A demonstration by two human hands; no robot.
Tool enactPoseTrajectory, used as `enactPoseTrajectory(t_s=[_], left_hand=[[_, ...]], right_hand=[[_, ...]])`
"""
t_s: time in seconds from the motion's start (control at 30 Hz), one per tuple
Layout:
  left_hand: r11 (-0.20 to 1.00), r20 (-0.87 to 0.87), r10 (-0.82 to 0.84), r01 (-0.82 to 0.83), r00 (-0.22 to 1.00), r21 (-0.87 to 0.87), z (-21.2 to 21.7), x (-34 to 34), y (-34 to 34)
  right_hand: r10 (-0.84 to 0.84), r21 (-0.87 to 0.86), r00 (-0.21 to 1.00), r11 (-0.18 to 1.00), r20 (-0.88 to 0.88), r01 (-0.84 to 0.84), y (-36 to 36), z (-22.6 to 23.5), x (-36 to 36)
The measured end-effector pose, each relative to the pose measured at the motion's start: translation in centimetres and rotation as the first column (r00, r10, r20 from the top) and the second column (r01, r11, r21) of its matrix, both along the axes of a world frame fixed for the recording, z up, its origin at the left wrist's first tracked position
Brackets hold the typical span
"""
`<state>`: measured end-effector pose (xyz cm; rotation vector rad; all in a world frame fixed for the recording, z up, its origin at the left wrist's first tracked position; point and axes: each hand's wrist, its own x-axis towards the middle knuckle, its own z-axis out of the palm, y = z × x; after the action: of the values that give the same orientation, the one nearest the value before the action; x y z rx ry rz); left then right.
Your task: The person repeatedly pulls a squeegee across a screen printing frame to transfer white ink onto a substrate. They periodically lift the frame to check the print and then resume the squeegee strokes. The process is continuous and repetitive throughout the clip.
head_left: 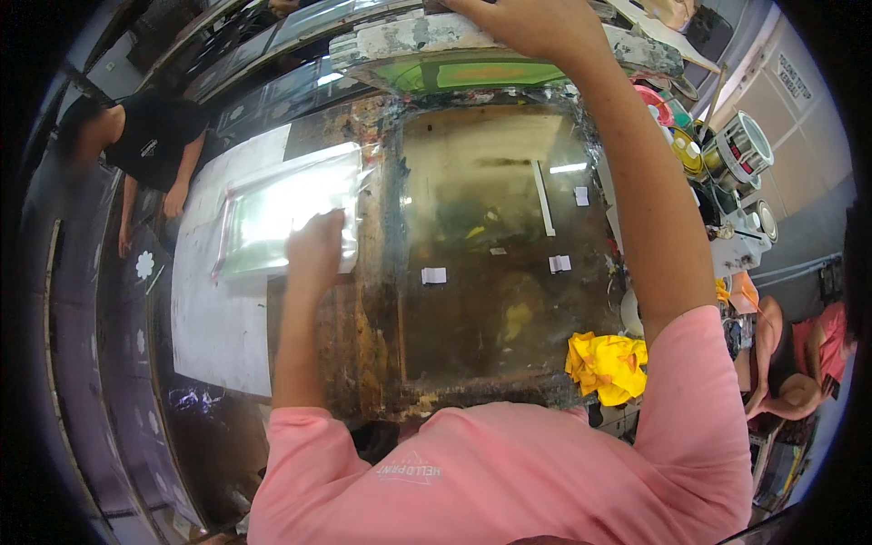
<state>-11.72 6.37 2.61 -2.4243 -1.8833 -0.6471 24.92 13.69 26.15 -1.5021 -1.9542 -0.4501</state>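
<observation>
The left hand (315,243) lay flat, fingers together, on a clear plastic sheet (283,211) at nine o'clock of the stained glass plate (490,236) on the counter (218,318). The right hand (536,25) gripped the raised screen frame (427,41) at twelve o'clock; a yellow rag (607,365) sat at four o'clock.

Left hand (315,243) presses clear film (286,207); right hand (536,23) grips screen frame (409,41).

Printing platen (481,245): glossy glass-like pane, smeared brownish, edges crusted with rough dried ink; small matt white tape tabs (434,275) on it; clear plastic film sheet (286,213) glossy, glare-heavy, lying on matt white paper (213,318); screen frame (509,41) rough, caked in grey-white residue, green mesh translucent; yellow rag (607,365) soft crumpled cloth; worktop (118,363) dark, glossy, reflective; ink tins (743,150) shiny metal.
</observation>
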Motion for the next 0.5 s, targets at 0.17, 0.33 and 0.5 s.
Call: enactPoseTrajectory(t_s=[0.17,0.33,0.5], left_hand=[[0.955,0.091,-0.183,0.199,0.979,-0.219,-3.8,12.1,-2.9],[0.891,-0.117,-0.434,0.406,0.893,-0.203,-8.4,21.2,-5.2],[0.871,-0.062,-0.484,0.474,0.873,-0.131,-9.8,26.2,-5.7]], right_hand=[[0.047,0.02,0.999,0.999,0.021,-0.048,-1.0,-0.9,0.2],[0.065,0.049,0.996,0.996,0.054,-0.068,-1.4,-1.8,0.3],[0.098,-0.048,0.994,0.994,0.038,-0.096,-1.4,-1.0,0.4]])
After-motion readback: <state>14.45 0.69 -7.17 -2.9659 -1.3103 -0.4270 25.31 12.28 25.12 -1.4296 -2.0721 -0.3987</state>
